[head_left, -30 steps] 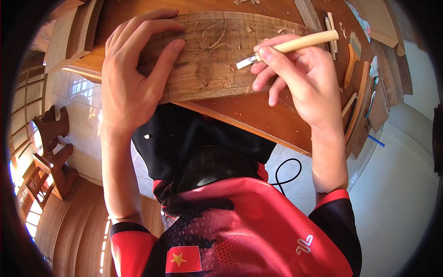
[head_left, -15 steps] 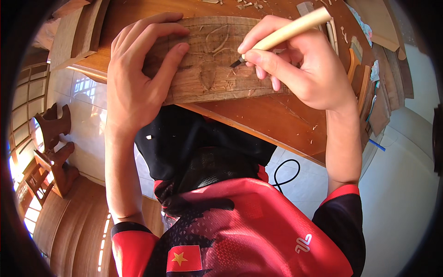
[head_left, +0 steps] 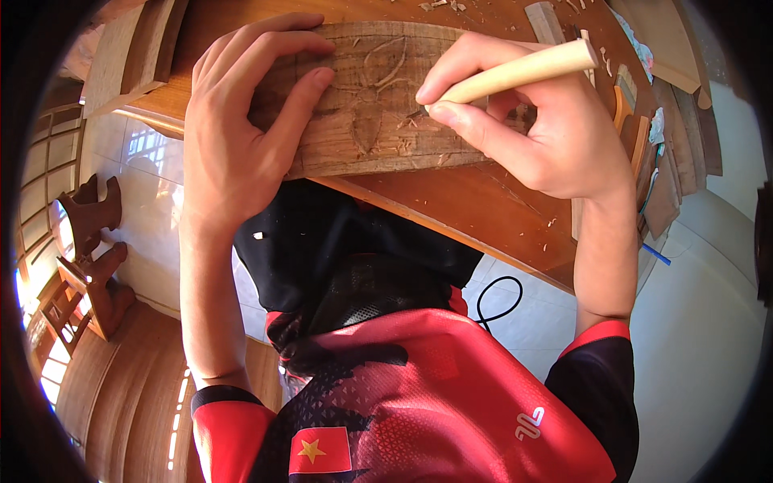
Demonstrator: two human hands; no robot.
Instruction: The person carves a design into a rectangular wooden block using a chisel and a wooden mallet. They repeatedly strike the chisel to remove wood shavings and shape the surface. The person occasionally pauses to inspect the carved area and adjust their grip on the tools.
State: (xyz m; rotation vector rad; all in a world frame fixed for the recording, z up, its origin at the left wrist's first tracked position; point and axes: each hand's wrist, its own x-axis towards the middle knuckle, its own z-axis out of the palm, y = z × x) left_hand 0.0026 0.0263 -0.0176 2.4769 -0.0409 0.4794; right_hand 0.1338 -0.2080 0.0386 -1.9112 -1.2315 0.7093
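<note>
A brown wooden board [head_left: 346, 153] with leaf-like carved outlines lies at the table's near edge, with curled shavings on it. My left hand [head_left: 237, 121] rests over its left end, fingers stretched and spread, the thumb flat on the wood. In my right hand [head_left: 539, 129] is a carving chisel with a pale round wooden handle [head_left: 523, 71], pinched low between thumb and fingers. The handle slants up to the right. Its short dark blade, mostly hidden by the fingertips, is at the board's surface right of the carved outlines.
The orange-brown table [head_left: 515, 209] carries loose shavings [head_left: 443, 5] at its far side. Wood blocks [head_left: 137, 60] stand at the left. At the right are wood pieces [head_left: 684, 137] and a blue pen-like stick [head_left: 656, 254]. A black cord [head_left: 499, 298] loops below the table edge.
My right hand has shifted slightly right and down, and the chisel's handle lies lower. Its blade is now more hidden. The board has moved slightly up; my left hand stays on it.
</note>
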